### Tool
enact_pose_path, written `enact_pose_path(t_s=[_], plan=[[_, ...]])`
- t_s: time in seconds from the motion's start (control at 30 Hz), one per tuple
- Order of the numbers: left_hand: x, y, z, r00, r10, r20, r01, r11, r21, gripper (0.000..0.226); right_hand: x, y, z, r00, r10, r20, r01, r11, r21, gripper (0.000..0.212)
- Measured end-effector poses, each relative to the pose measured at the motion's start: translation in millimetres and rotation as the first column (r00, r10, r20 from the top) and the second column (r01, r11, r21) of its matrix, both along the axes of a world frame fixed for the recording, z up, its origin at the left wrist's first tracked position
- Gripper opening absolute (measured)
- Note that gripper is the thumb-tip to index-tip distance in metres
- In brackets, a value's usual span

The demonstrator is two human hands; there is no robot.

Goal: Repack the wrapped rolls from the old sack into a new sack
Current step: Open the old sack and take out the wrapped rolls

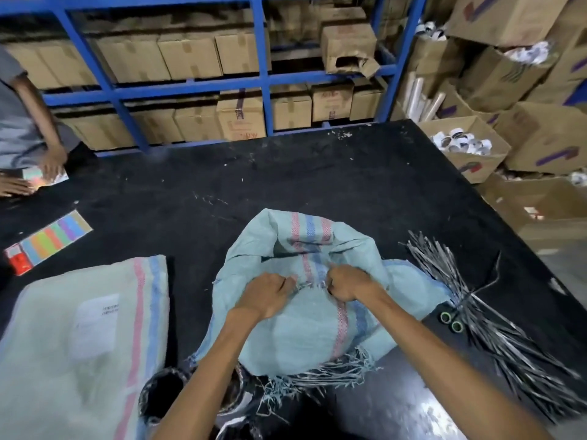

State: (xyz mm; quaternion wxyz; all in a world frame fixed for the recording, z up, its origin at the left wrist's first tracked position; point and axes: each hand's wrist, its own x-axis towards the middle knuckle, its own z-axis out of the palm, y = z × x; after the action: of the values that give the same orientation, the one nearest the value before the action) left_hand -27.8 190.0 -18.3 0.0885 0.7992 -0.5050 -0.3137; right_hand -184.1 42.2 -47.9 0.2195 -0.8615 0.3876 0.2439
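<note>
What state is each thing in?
blue sack: mouth open, near rim held by both hands
left hand: grips the sack's frayed rim
right hand: grips the same rim
pale sack: lying flat, untouched
strip bundle: fanned out, untouched

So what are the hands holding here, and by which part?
The left hand and right hand both grip the pale blue sack by its frayed edge, side by side near the stripes.
</note>
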Motion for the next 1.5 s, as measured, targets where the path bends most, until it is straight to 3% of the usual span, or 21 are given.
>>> enact_pose_path(t_s=[0.17,0.3,0.43,0.5,0.6,0.7,0.77,0.87,1.0,1.17,1.23,1.37,1.5], plan=[[-8,24,6,0.986,-0.133,0.1,0.127,0.99,0.056,0.05,-10,30,-5,0.994,0.033,-0.099,-0.037,0.999,-0.037,0.025],[-7,20,-9,0.988,0.003,0.157,-0.03,0.985,0.169,0.04,-14,51,-6,0.99,0.001,-0.144,-0.013,0.996,-0.086,0.034],[-10,11,-18,0.926,0.108,0.363,-0.18,0.969,0.171,0.051,-15,58,-5,0.989,-0.028,-0.148,-0.002,0.98,-0.201,0.04],[-16,5,-19,0.888,0.078,0.452,-0.139,0.985,0.103,0.06,-13,60,-4,0.994,-0.038,-0.106,0.009,0.964,-0.264,0.044],[-22,-10,-24,0.833,-0.057,0.55,0.08,0.997,-0.017,0.077,-11,54,-12,1.0,0.014,-0.004,-0.015,0.973,-0.232,0.059],[-16,-30,-34,0.905,-0.126,0.406,0.142,0.99,-0.01,0.081,-9,49,-9,0.999,0.039,-0.001,-0.038,0.992,-0.119,0.064],[-8,-39,-43,0.943,-0.086,0.322,0.049,0.991,0.121,0.08,-11,49,-10,0.994,0.046,-0.096,-0.051,0.997,-0.051,0.07],[5,-43,-60,0.938,-0.082,0.337,-0.043,0.937,0.347,0.097,-15,47,-15,0.984,0.011,-0.179,-0.008,1.0,0.018,0.081],[14,-46,-78,0.93,-0.066,0.361,-0.067,0.937,0.343,0.101,-15,37,-21,0.986,-0.026,-0.163,0.037,0.997,0.064,0.081],[14,-58,-78,0.936,-0.054,0.348,-0.074,0.936,0.343,0.058,-14,31,-37,0.994,-0.063,-0.093,0.071,0.994,0.089,0.079],[13,-64,-79,0.952,-0.018,0.305,-0.101,0.924,0.368,0.052,-13,26,-42,0.993,-0.096,-0.074,0.105,0.987,0.123,0.083],[8,-68,-87,0.965,0.057,0.257,-0.154,0.913,0.377,0.059,-14,21,-52,0.985,-0.165,-0.051,0.171,0.973,0.157,0.091],[14,-72,-92,0.954,0.252,0.16,-0.291,0.909,0.298,0.071,-14,19,-62,0.97,-0.241,-0.013,0.24,0.959,0.151,0.09]])
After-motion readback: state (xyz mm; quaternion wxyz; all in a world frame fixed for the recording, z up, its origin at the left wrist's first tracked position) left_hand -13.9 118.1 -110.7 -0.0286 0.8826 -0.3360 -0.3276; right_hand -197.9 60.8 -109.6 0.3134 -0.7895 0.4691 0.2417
